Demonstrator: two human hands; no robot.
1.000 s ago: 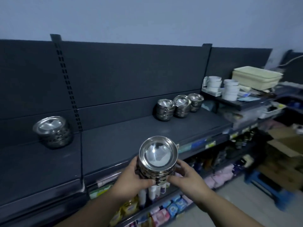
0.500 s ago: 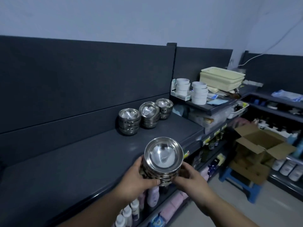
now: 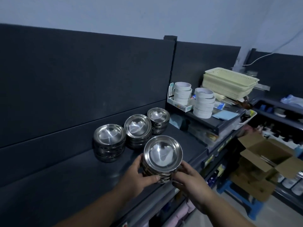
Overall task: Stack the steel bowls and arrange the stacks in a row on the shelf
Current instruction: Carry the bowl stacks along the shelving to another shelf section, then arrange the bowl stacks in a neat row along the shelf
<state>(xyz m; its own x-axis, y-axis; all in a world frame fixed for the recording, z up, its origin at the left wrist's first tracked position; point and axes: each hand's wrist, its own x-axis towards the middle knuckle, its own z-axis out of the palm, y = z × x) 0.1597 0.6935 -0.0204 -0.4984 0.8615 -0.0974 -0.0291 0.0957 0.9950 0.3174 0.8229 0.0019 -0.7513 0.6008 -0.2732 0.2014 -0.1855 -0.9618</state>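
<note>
I hold a stack of steel bowls (image 3: 162, 154) between both hands, above the front part of the dark shelf (image 3: 68, 182). My left hand (image 3: 139, 176) grips its left side and my right hand (image 3: 190, 179) grips its right side. Three more stacks of steel bowls stand in a row along the shelf's back panel: the left stack (image 3: 108, 141), the middle stack (image 3: 137, 130) and the right stack (image 3: 158, 120). The held stack is just in front of the middle one.
Right of the bowls, a raised shelf carries rolls of white tape (image 3: 203, 102) and cream plastic baskets (image 3: 229, 82). An open cardboard box (image 3: 265, 158) sits on a blue stool (image 3: 236, 194) on the floor. Lower shelves hold packaged goods.
I have moved right and closer to the three stacks. The held stack has gone forward, from in front of the shelf edge to over the shelf, near the row.
</note>
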